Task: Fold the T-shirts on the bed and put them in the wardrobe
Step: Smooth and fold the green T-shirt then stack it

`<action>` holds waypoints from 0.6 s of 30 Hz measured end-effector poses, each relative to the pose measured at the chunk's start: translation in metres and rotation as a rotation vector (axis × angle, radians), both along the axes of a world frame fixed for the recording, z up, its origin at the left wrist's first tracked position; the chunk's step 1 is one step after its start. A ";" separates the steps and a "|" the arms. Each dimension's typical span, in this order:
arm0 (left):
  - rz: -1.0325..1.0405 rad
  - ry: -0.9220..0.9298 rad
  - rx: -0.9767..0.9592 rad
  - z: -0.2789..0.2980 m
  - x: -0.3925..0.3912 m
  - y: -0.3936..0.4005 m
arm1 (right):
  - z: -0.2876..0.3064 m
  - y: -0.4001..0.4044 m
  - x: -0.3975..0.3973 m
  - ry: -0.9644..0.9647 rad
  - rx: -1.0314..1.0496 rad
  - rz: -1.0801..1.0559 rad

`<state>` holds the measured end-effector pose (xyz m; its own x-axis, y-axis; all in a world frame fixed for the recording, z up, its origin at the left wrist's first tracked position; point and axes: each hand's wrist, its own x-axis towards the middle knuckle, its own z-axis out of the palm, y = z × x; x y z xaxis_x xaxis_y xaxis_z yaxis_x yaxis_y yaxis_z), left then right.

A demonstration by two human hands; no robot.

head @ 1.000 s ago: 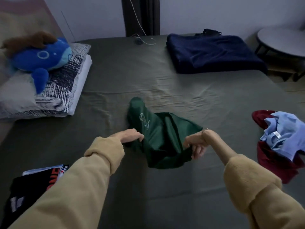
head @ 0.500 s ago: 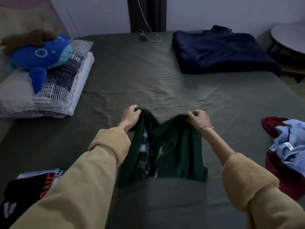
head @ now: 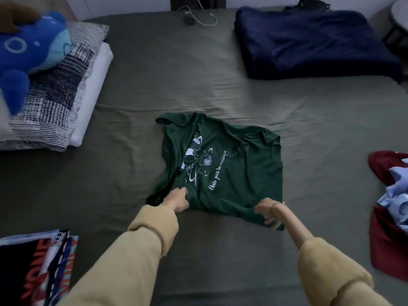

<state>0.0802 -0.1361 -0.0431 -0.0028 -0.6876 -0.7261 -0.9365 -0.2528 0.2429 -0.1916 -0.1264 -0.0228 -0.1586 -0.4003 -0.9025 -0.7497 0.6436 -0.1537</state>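
A dark green T-shirt (head: 240, 171) with a white music print lies spread on the grey bed sheet (head: 165, 80), print side up, collar end away from me. My left hand (head: 177, 198) grips its near left hem. My right hand (head: 268, 212) pinches the near right hem, fingers curled under the cloth. A red T-shirt (head: 386, 246) and a light blue one (head: 395, 195) lie crumpled together at the right edge. A stack of folded T-shirts (head: 37, 268), black with red lettering on top, sits at the near left.
A folded navy blanket (head: 313, 43) lies at the far right. Pillows (head: 57, 93) with a blue plush toy (head: 24, 54) fill the far left. A charger cable (head: 201, 18) rests at the bed's far edge. A round table (head: 400, 16) stands beyond the bed.
The green shirt was bunched and lifted between both hands; it has been flipped outward and now lies flat on the sheet, with both hands drawn back to its near hem.
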 end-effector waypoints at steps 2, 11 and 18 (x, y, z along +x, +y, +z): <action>-0.109 -0.156 -0.019 -0.017 -0.003 0.006 | -0.017 0.008 0.000 -0.035 0.070 -0.210; -0.214 -0.215 -0.498 -0.035 -0.008 0.002 | -0.052 0.016 -0.022 -0.160 -0.201 -0.798; -0.024 0.089 -0.525 -0.005 -0.024 -0.006 | -0.012 -0.034 -0.003 -0.155 -0.327 -0.423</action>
